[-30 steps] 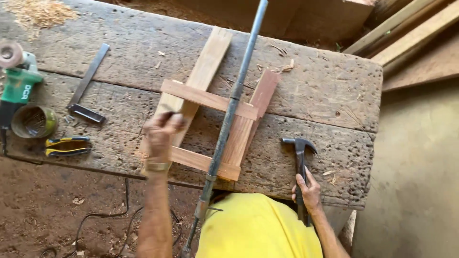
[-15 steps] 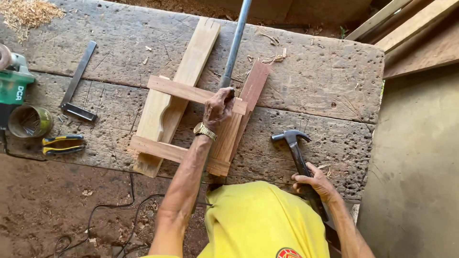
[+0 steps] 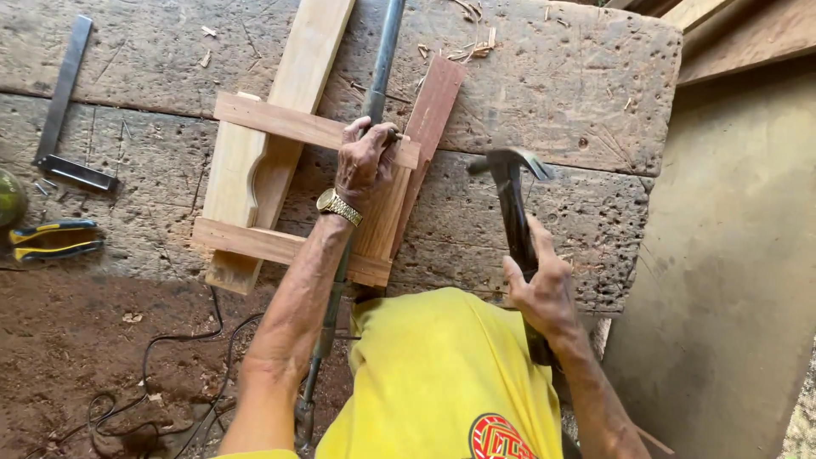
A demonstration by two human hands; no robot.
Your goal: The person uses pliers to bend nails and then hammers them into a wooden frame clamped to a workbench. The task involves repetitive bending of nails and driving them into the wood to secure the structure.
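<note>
Left hand [image 3: 365, 161] pinches something unseen against a stiff, light wooden frame [image 3: 297, 127]; right hand [image 3: 544, 293] grips heavy claw hammer [image 3: 508, 183] mid-handle

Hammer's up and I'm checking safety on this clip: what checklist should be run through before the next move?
1. Right hand gripping the hammer handle: ok.
2. Left hand steadying the wooden frame at its upper crosspiece: ok.
3. Nail under the left fingers: cannot tell, hidden.
4. Left fingers away from a likely strike spot: not ok.
5. Frame lying flat on the workbench: ok.
6. Pliers out of the way: ok.
</note>
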